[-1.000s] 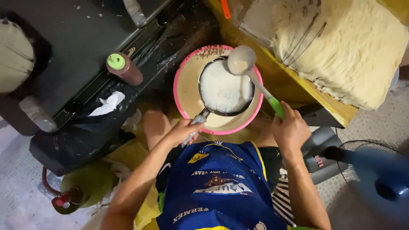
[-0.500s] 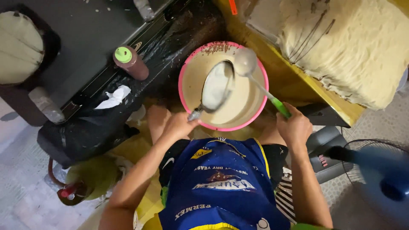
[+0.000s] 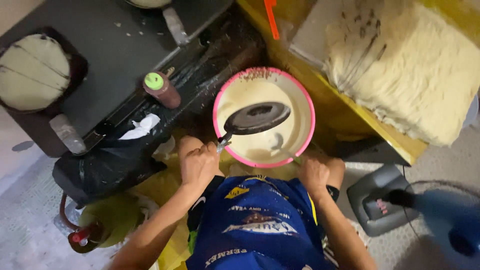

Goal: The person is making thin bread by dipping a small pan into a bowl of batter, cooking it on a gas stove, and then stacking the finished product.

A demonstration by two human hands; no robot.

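Note:
A pink-rimmed bowl of pale batter sits in front of my knees. My left hand grips the metal handle of a small dark pan, held tilted over the batter with its dark side up. My right hand rests at the bowl's near rim, closed on the handle of a ladle whose scoop lies sunk in the batter. Only a short bit of that handle shows.
A dark stove top at left carries a pan with a pale crepe and a brown squeeze bottle with green cap. A stack of thin crepes lies on a yellow table at right. A fan base stands lower right.
The pan turned from batter-coated face up to its dark side up over the bowl. The ladle dropped from above the rim down into the batter. My right hand moved closer to the bowl.

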